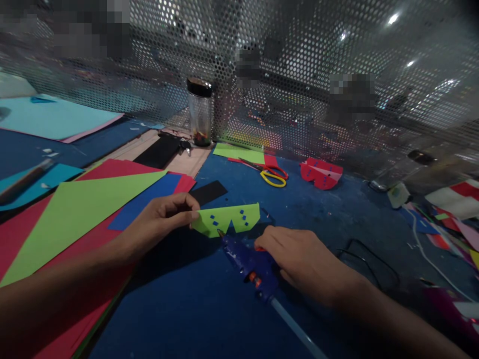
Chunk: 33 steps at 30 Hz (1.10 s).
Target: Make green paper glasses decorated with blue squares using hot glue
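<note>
Between thumb and fingers, my left hand pinches the left end of a light green paper cutout. The cutout has a notch in its lower edge and several small blue diamonds stuck on it. My right hand is closed around a blue hot glue gun, tilted with its nozzle at the cutout's lower edge, left of the notch. I cannot tell whether the nozzle touches the paper. A clear glue stick sticks out of the gun's back end.
Red, green and blue paper sheets lie to the left. Ahead are scissors with red and yellow handles, a red cutout and a lidded jar against a perforated metal screen. Cables and paper scraps lie at right.
</note>
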Available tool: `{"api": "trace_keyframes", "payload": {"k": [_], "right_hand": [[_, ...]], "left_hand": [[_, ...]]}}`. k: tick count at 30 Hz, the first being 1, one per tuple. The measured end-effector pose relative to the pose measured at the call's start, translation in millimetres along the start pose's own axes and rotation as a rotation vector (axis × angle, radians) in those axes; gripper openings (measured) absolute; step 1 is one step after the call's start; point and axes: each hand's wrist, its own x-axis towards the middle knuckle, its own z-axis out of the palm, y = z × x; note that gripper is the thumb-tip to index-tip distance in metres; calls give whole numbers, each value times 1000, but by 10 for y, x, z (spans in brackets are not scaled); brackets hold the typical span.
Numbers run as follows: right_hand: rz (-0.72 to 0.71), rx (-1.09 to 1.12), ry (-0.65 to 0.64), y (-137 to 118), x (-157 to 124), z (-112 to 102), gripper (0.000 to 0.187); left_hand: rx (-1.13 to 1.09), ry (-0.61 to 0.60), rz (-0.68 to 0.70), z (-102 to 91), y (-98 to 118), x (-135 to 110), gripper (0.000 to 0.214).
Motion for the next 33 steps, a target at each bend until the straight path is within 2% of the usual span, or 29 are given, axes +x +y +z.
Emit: {"api": "trace_keyframes", "payload": {"k": [13,22,33], "right_hand": [[-16,-29,15,5,-2,37,32],[6,-53,25,-7,-5,10,25],[11,-21,40,-5,-4,12,24]], "left_hand": [[17,9,2,-3,-30,17,21],[-34,0,34,-9,-92,31,22],[-1,13,35,-11,-53,34,20]]}}
